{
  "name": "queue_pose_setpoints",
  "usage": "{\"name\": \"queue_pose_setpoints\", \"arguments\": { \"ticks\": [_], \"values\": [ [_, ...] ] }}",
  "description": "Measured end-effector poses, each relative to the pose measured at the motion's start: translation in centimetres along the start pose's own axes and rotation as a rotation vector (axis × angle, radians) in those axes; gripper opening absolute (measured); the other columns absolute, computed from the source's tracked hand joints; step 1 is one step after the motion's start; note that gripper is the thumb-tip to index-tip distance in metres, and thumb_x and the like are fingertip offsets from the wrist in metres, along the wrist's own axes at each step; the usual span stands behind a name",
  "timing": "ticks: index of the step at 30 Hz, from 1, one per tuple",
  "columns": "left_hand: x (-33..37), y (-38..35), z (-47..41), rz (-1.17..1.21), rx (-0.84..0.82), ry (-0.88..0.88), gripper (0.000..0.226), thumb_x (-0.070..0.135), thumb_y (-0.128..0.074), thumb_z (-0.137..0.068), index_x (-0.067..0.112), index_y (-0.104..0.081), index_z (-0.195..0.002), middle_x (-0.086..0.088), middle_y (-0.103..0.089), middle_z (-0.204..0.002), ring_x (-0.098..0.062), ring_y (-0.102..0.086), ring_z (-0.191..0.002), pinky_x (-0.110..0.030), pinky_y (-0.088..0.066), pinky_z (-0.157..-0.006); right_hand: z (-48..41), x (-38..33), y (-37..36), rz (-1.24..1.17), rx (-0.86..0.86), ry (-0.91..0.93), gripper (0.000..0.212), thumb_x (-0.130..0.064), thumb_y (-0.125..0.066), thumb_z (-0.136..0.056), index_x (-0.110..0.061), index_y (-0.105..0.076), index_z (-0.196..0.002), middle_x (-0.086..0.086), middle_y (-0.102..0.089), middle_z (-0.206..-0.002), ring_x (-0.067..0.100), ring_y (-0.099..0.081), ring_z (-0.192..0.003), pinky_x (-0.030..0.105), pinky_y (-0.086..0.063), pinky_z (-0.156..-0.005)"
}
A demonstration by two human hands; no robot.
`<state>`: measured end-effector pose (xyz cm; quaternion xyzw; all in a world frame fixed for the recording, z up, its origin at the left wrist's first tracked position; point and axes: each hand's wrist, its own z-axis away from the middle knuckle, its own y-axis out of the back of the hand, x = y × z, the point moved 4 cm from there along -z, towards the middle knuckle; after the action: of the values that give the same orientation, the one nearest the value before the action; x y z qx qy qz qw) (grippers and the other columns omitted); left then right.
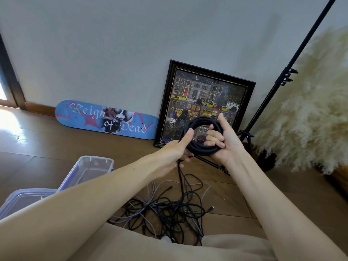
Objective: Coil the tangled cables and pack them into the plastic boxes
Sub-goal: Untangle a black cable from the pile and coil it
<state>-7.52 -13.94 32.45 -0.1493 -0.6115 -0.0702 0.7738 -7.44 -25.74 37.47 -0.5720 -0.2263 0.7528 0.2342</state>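
Open wooden floor (47, 147) is being left free ahead-left, hemmed at the wall by a skateboard deck (105, 119), a framed picture (205, 98) and a black stand (282, 80). A black cable coil (200, 120), thick and neatly looped, is being held up before the picture, pinched under the thumb of the left grip (175, 149) and clasped by the curled fingers of the right grip (224, 142). Its tail is being trailed down into the tangled cables (169, 210) on the floor. The farther plastic box (94, 161) is being shown open-topped; the nearer plastic box (24, 196) is being partly hidden by the forearm.
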Motion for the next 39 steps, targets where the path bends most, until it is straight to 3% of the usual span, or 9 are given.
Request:
{"name": "queue_pose_setpoints", "arguments": {
  "ticks": [5,11,17,22,25,28,32,35,39],
  "values": [
    [0.4,1.0,0.1,0.094,0.052,-0.065,0.015,0.036,-0.062,-0.088,0.021,-0.059,-0.086,0.011,-0.056,-0.061,-0.007,-0.044,-0.056,-0.025,-0.028,-0.054,0.3,0.6,-0.8,-0.054,-0.100,0.034,0.058,-0.058,-0.043,-0.093,-0.012,-0.050,-0.059,-0.006,-0.027,-0.029,0.006,-0.023,-0.020,0.016,-0.021,-0.031],
    [1.5,0.9,0.2,0.083,0.099,-0.163,0.002,0.018,-0.057,-0.086,0.020,-0.055,-0.085,0.003,-0.049,-0.068,-0.012,-0.042,-0.059,-0.025,-0.028,-0.051,0.4,0.8,-1.2,-0.002,-0.188,0.072,0.064,-0.059,-0.041,-0.093,-0.013,-0.054,-0.051,-0.006,-0.028,-0.027,0.006,-0.023,-0.020,0.017,-0.024,-0.032],
    [2.8,2.3,0.4,-0.061,0.194,-0.229,0.001,0.018,-0.052,-0.083,0.018,-0.053,-0.085,-0.007,-0.047,-0.076,-0.016,-0.040,-0.062,-0.024,-0.029,-0.046,0.7,1.0,-1.8,0.242,-0.210,0.065,0.051,-0.058,-0.058,-0.080,-0.015,-0.043,-0.057,-0.002,-0.034,-0.037,0.012,-0.034,-0.036,0.030,-0.044,-0.072],
    [4.6,3.2,1.1,-0.267,-0.006,-0.290,0.016,0.008,-0.051,-0.086,0.007,-0.057,-0.100,-0.010,-0.050,-0.082,-0.019,-0.049,-0.072,-0.026,-0.039,-0.061,0.9,0.4,-0.7,0.414,-0.380,-0.078,0.058,-0.055,-0.090,-0.046,-0.009,-0.062,-0.066,0.008,-0.054,-0.054,0.024,-0.057,-0.058,0.045,-0.049,-0.094],
    [4.9,2.7,2.1,-0.498,-0.252,-0.352,0.024,-0.005,-0.047,-0.087,-0.004,-0.052,-0.110,-0.005,-0.048,-0.075,-0.009,-0.045,-0.063,-0.015,-0.035,-0.055,1.3,0.5,0.2,0.494,-0.459,-0.220,0.070,-0.058,-0.088,-0.046,-0.002,-0.068,-0.083,0.009,-0.058,-0.052,0.024,-0.063,-0.057,0.040,-0.057,-0.080],
    [4.9,1.7,2.8,-0.554,-0.403,-0.349,0.026,-0.015,-0.044,-0.085,0.010,-0.052,-0.086,0.013,-0.053,-0.069,0.004,-0.049,-0.061,-0.007,-0.036,-0.060,1.8,1.5,0.5,0.604,-0.597,-0.322,0.059,-0.055,-0.088,-0.052,-0.004,-0.074,-0.078,0.010,-0.063,-0.055,0.023,-0.067,-0.060,0.033,-0.056,-0.070],
    [4.8,2.1,2.5,-0.665,-0.390,-0.402,0.015,-0.012,-0.046,-0.086,0.000,-0.052,-0.093,-0.003,-0.047,-0.079,-0.007,-0.046,-0.071,-0.017,-0.035,-0.064,1.7,2.3,0.4,0.603,-0.679,-0.328,0.042,-0.041,-0.088,-0.062,-0.005,-0.072,-0.079,0.007,-0.060,-0.051,0.020,-0.063,-0.055,0.036,-0.055,-0.077],
    [4.4,2.8,2.0,-0.707,-0.350,-0.397,0.014,-0.010,-0.048,-0.085,-0.009,-0.048,-0.099,-0.009,-0.041,-0.082,-0.018,-0.038,-0.075,-0.029,-0.031,-0.067,1.3,2.9,0.1,0.569,-0.620,-0.352,0.035,-0.025,-0.091,-0.061,-0.009,-0.065,-0.077,-0.003,-0.041,-0.038,0.010,-0.042,-0.036,0.030,-0.051,-0.066],
    [4.4,3.0,2.0,-0.696,-0.345,-0.391,0.013,-0.012,-0.046,-0.084,-0.005,-0.048,-0.096,-0.006,-0.038,-0.075,-0.009,-0.038,-0.064,-0.018,-0.031,-0.058,1.3,3.0,-0.7,0.595,-0.569,-0.389,0.041,-0.033,-0.091,-0.059,-0.014,-0.055,-0.061,-0.008,-0.032,-0.034,0.005,-0.032,-0.029,0.024,-0.046,-0.055]
  ]
}}
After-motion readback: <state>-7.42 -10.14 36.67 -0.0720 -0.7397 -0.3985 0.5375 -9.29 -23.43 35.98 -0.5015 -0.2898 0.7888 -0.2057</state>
